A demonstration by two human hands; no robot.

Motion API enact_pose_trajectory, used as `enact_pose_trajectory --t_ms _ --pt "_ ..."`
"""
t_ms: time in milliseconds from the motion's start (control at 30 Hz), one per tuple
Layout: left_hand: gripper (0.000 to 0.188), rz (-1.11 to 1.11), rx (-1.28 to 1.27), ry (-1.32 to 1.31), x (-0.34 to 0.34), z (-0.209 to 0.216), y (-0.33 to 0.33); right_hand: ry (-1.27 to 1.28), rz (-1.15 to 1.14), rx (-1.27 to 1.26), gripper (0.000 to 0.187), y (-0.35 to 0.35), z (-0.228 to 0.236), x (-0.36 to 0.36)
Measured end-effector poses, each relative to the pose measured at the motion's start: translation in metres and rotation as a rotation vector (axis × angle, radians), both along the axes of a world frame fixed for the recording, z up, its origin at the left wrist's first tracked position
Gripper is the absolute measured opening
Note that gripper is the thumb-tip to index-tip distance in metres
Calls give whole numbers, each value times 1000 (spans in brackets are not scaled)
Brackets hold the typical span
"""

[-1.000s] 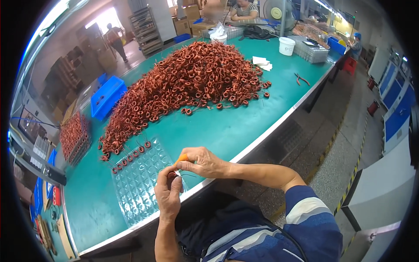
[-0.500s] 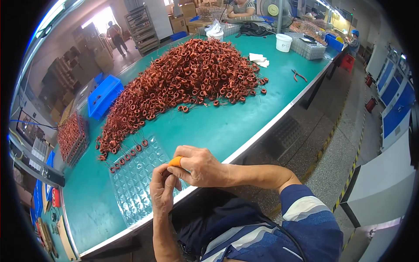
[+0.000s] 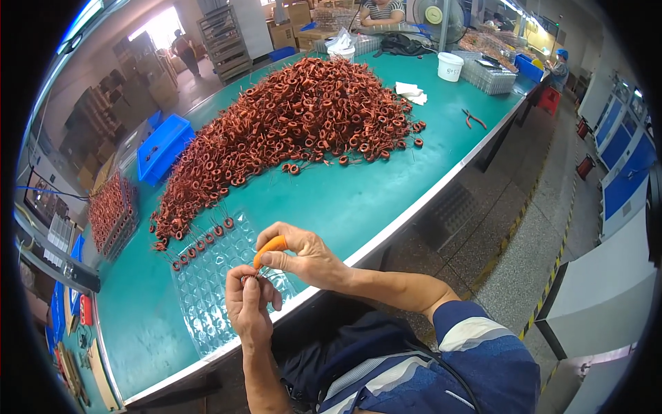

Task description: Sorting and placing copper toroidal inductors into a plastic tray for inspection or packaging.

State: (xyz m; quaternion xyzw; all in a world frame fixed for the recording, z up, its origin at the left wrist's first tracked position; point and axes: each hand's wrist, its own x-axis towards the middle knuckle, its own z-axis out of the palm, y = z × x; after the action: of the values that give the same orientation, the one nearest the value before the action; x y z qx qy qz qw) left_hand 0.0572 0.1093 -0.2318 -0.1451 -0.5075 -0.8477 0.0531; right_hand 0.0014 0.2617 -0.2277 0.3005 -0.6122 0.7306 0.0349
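Observation:
Over the table's near edge, my left hand (image 3: 249, 307) is closed, pinching a small reddish-brown ring coil (image 3: 247, 280) between thumb and fingertips. My right hand (image 3: 310, 261), wearing an orange finger cot (image 3: 270, 250) on its index finger, is closed on the coil's thin wire leads just above. The fingers hide most of the coil. Beneath and left of my hands lies a clear plastic tray (image 3: 207, 303) with round pockets. Several ring coils (image 3: 201, 245) sit in a row along its far edge, their wires pointing away.
A large heap of ring coils (image 3: 303, 117) covers the middle of the green table (image 3: 358, 207). Around it are a blue bin (image 3: 164, 150), a stack of filled trays (image 3: 110, 215), red-handled pliers (image 3: 474, 120), a white tub (image 3: 449, 67) and white paper (image 3: 412, 92). Other people are in the background.
Both hands have shifted slightly left. My right hand's fingers have lifted and straightened above the left hand, so the coil and its wires now show.

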Motion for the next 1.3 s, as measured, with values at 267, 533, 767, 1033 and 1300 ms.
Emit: enact_pose_trajectory --t_ms 267,533,767,1033,1300 --pt "11 177 -97 -60 -1 -10 2 -500 227 -327 20 -17 -24 3" --pt "13 320 -259 -70 3 -14 2 -557 162 -262 21 -16 -25 5" --pt "27 97 -153 -76 -1 -20 -20 -305 74 -84 44 -9 -43 9" --pt "28 28 -263 2 6 -25 -12 -204 3 80 31 -14 -52 15" --pt "18 176 -567 31 7 -13 -7 -525 20 -60 34 -2 -20 21"
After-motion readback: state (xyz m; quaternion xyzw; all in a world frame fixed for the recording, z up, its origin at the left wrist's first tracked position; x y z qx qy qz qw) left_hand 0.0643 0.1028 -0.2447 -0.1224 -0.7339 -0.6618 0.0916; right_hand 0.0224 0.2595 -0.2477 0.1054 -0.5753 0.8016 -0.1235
